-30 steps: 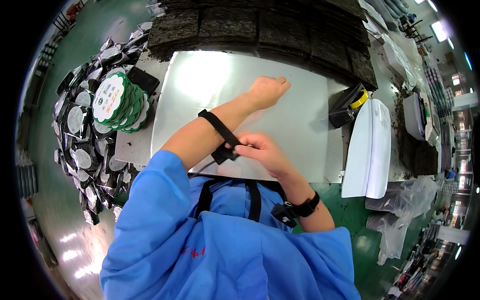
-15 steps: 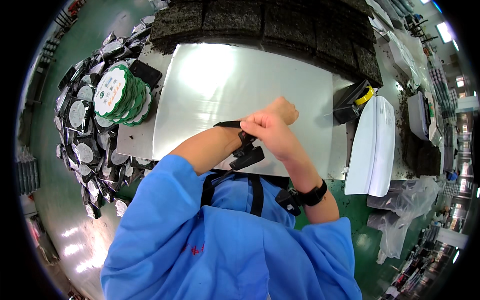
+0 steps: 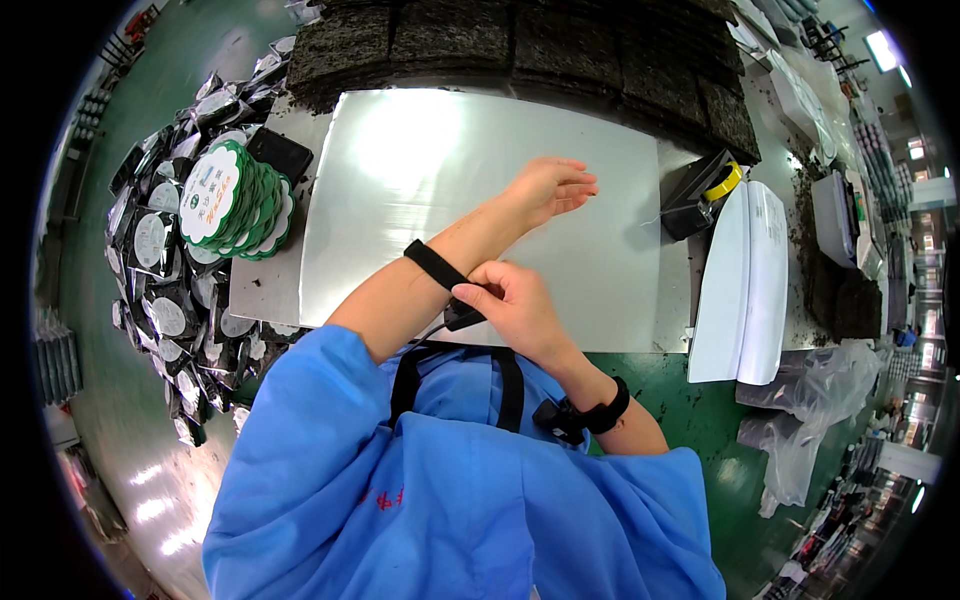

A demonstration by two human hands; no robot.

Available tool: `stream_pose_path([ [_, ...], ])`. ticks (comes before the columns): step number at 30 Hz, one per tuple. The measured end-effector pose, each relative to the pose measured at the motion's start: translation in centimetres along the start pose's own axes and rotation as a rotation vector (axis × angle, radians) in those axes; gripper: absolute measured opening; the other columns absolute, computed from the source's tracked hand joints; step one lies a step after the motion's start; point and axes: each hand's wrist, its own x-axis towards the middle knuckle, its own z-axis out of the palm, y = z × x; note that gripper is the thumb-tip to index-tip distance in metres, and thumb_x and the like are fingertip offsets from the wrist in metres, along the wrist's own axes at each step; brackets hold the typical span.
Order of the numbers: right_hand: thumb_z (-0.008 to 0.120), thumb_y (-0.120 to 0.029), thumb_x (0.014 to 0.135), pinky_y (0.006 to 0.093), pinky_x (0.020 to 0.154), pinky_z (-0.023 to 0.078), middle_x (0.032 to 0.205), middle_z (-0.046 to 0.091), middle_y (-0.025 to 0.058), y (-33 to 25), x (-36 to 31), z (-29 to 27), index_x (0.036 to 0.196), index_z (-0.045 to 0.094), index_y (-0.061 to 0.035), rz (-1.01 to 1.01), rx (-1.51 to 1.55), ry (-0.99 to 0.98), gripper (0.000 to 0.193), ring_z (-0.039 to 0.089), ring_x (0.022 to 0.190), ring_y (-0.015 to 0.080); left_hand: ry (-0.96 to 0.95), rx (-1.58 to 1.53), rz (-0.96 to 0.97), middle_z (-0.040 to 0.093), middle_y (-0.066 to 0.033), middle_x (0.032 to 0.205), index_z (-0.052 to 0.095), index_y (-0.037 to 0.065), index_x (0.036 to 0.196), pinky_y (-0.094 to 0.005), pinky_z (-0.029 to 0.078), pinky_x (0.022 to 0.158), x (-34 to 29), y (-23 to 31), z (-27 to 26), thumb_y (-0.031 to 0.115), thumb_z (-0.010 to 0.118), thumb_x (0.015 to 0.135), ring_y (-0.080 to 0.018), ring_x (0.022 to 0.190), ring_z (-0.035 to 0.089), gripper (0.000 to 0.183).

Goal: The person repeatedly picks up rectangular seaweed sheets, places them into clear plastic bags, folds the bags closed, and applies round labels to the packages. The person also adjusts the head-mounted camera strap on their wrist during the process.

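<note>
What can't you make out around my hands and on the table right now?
All in the head view:
- Part of the black device: hidden by the right hand.
- The underside of the black strap: hidden by the left forearm.
- The far ends of the dark slabs: cut off by the upper edge.
- Most lower faces in the green-edged disc stack: covered by discs above.

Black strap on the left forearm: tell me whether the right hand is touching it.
Touching. The head view shows the right hand pinching the lower end of the black strap between thumb and fingers.
</note>
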Motion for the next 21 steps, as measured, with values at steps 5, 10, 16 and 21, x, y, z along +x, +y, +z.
stream_pose_path([
  [5,0.069,-0.024,0.087,0.0339,0.058,0.042,0.067,0.060,0.0089,-2.3,-0.1,0.7,0.083,0.065,-0.0004,0.002,-0.176,-0.016,0.024,0.054,0.061,0.0187,0.065,1.406,0.599,0.063,-0.0124,0.112,0.058,0.002,0.107,-0.0353,0.053,0.076,0.6,-2.7,-2.8,0.000,0.055,0.082,-0.0269,0.097,0.063,0.025],
  [10,0.068,-0.024,0.087,0.0347,0.057,0.042,0.066,0.061,0.0090,-1.0,1.1,1.1,0.082,0.066,-0.0012,0.045,-0.069,0.014,0.023,0.056,0.060,0.0204,-0.089,1.793,0.969,0.065,-0.0079,0.108,0.062,0.007,0.105,-0.0384,0.052,0.073,2.3,-3.3,-4.3,0.003,0.056,0.083,-0.0276,0.094,0.063,0.024],
  [16,0.070,-0.018,0.087,0.0260,0.059,0.043,0.068,0.061,0.0046,-2.4,1.8,0.5,0.092,0.064,-0.0020,0.053,-0.237,0.105,0.017,0.053,0.062,0.0105,0.059,1.180,0.393,0.065,-0.0090,0.105,0.063,0.008,0.105,-0.0388,0.052,0.074,0.9,-1.8,-3.1,0.006,0.055,0.085,-0.0297,0.091,0.063,0.022],
  [21,0.071,-0.019,0.084,0.0326,0.060,0.046,0.068,0.061,0.0043,-1.9,2.6,1.1,0.088,0.063,-0.0065,-0.113,-0.309,0.192,0.016,0.058,0.067,0.0180,0.073,1.443,0.620,0.065,-0.0096,0.106,0.064,0.007,0.103,-0.0403,0.051,0.078,2.1,-2.7,-3.8,0.005,0.053,0.086,-0.0310,0.091,0.063,0.021],
])
